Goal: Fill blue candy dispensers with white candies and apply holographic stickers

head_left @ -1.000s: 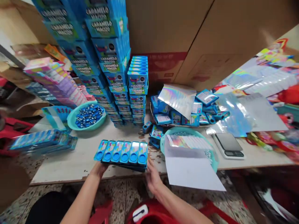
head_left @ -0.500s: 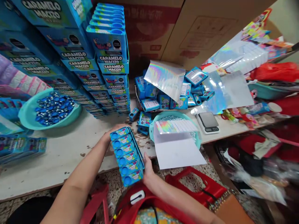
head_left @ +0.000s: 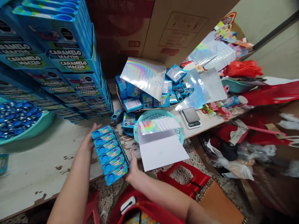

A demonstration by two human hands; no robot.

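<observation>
Chipped white desk (head_left: 63, 158) is backed by cardboard boxes (head_left: 173, 29). At far left, teal bowl (head_left: 43, 127) is filled with blue-wrapped pieces; beside it, blue cartons (head_left: 70, 67) are stacked. Tray of six blue packs (head_left: 111, 155) is held at desk's front edge, between both hands. Upper left side is gripped by left hand (head_left: 89, 139), fingers partly hidden; lower right side is supported by right hand (head_left: 132, 170), thumb raised, other fingers' spread can't be told. Further right, white sheet (head_left: 161, 152) is laid over second bowl (head_left: 136, 128), near scale (head_left: 191, 116).

Glossy blue box row (head_left: 110, 154).
</observation>
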